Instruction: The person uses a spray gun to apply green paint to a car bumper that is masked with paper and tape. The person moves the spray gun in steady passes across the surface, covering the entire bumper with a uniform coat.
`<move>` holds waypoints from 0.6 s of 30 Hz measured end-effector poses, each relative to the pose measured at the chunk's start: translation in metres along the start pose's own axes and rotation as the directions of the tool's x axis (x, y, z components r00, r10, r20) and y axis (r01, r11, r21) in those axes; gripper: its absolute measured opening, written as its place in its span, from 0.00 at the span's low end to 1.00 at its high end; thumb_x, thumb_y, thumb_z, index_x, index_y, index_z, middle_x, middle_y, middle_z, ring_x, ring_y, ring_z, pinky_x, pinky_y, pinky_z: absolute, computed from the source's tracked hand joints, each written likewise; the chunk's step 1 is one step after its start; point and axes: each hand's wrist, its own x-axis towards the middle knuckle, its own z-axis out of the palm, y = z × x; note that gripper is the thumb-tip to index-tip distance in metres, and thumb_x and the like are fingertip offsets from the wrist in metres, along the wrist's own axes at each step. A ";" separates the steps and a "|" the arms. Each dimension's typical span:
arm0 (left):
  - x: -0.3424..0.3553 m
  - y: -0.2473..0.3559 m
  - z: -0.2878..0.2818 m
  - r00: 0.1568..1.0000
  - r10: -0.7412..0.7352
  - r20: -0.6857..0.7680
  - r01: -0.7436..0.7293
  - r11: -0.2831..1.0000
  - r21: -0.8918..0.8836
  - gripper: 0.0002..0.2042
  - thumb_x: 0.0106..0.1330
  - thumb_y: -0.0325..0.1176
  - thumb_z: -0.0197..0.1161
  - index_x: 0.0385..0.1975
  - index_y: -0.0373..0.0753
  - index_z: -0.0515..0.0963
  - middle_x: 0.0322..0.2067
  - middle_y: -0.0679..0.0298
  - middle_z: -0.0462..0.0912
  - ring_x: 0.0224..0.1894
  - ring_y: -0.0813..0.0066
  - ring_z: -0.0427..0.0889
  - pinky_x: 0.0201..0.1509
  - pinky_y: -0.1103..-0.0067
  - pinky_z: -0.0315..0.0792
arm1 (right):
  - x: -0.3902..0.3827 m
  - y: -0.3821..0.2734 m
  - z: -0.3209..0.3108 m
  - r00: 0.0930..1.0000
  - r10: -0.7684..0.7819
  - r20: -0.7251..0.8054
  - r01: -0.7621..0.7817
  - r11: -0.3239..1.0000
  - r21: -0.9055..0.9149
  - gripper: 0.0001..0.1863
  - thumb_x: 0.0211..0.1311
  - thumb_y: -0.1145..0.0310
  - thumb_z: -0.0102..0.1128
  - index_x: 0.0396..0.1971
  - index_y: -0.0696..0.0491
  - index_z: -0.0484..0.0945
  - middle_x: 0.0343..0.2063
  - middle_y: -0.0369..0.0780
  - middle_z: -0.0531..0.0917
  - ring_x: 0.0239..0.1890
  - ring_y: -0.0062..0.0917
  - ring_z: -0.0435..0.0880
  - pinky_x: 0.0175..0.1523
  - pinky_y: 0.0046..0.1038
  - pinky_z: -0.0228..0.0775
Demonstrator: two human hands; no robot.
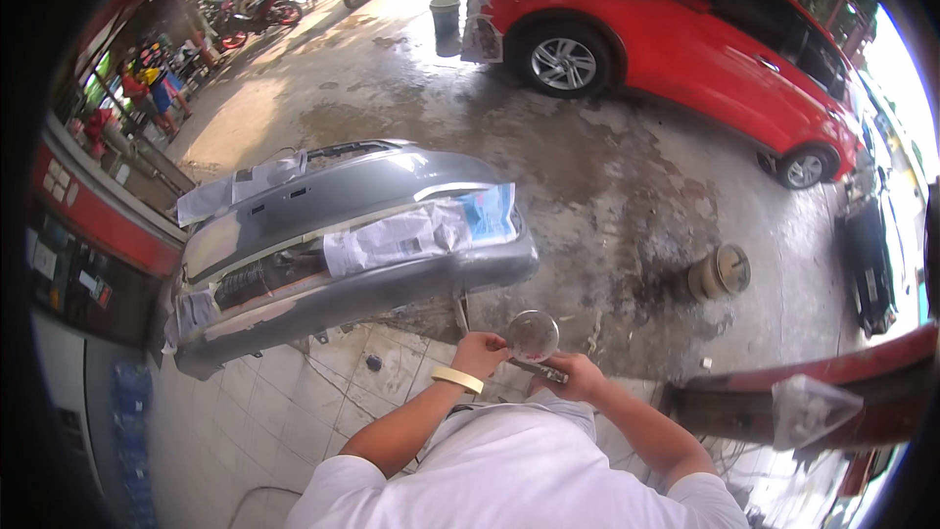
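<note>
No legible text, labels, numbers or signs.

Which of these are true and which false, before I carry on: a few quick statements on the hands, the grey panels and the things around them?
1. The right hand holds a metal tool next to a round, see-through cup. True.
2. The pale yellow band is on the right wrist. False: it is on the left wrist.
3. Paper sheets cover parts of the grey bumper panels. True.
4. The parked car beyond the panels is blue. False: it is red.
5. The left hand rests on the bumper panels. False: it is up by the cup, apart from them.
6. A stained bucket is to the right of the panels. True.
</note>
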 end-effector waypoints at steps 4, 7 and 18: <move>0.031 0.047 0.042 0.984 -0.040 -0.175 0.029 0.998 -0.063 0.07 0.60 0.30 0.69 0.32 0.33 0.85 0.20 0.62 0.84 0.16 0.77 0.80 0.20 0.78 0.73 | 0.040 0.062 -0.077 0.978 -0.101 0.181 0.108 0.994 -0.032 0.20 0.62 0.53 0.69 0.53 0.41 0.83 0.41 0.43 0.87 0.39 0.44 0.86 0.43 0.40 0.80; 0.056 0.079 0.058 0.946 -0.023 -0.323 -0.001 0.997 -0.075 0.07 0.62 0.31 0.68 0.33 0.34 0.85 0.20 0.63 0.84 0.16 0.79 0.79 0.20 0.79 0.72 | 0.091 0.091 -0.127 0.940 -0.163 0.299 0.186 0.981 -0.048 0.23 0.63 0.51 0.68 0.56 0.40 0.82 0.41 0.43 0.87 0.39 0.44 0.86 0.43 0.40 0.80; 0.116 0.107 0.037 0.717 -0.168 -0.677 -0.160 0.905 -0.395 0.08 0.63 0.31 0.70 0.34 0.32 0.85 0.19 0.69 0.79 0.15 0.84 0.72 0.16 0.81 0.67 | 0.251 0.095 -0.165 0.788 -0.349 0.507 0.355 0.931 0.088 0.26 0.62 0.53 0.69 0.60 0.41 0.79 0.43 0.43 0.87 0.41 0.45 0.86 0.44 0.41 0.79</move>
